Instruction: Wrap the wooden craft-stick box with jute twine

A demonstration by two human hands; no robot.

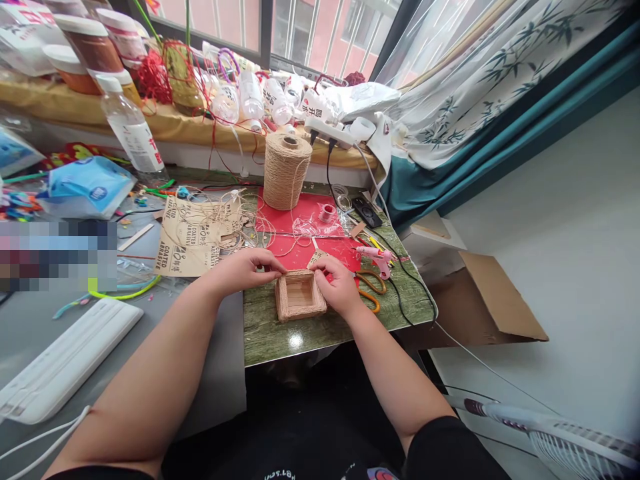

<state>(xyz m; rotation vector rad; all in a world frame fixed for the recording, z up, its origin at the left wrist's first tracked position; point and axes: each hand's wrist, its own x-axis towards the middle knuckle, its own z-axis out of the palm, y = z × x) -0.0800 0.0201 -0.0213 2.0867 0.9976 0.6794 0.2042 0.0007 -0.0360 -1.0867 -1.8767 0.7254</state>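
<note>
A small square box (pixel 301 308) wrapped in twine sits near the front of the green wood-patterned table, its open top facing me. My left hand (pixel 250 272) is at its back left corner, thumb and fingers pinched together; what lies between them is too small to make out. My right hand (pixel 340 285) grips the right rim, thumb on the edge and fingers curled behind. Close to those fingertips is a small scrap of sandpaper (pixel 317 257). Behind the box stands a large spool of twine (pixel 286 175), with loose strands trailing to its left.
Orange-handled scissors (pixel 371 283) and a pink glue gun (pixel 376 256) lie right of the box. Sandpaper sheets (pixel 187 240) lie left, beyond a white power strip (pixel 73 360). A water bottle (pixel 134 137) stands at the back left. A cardboard box (pixel 495 300) is beside the table.
</note>
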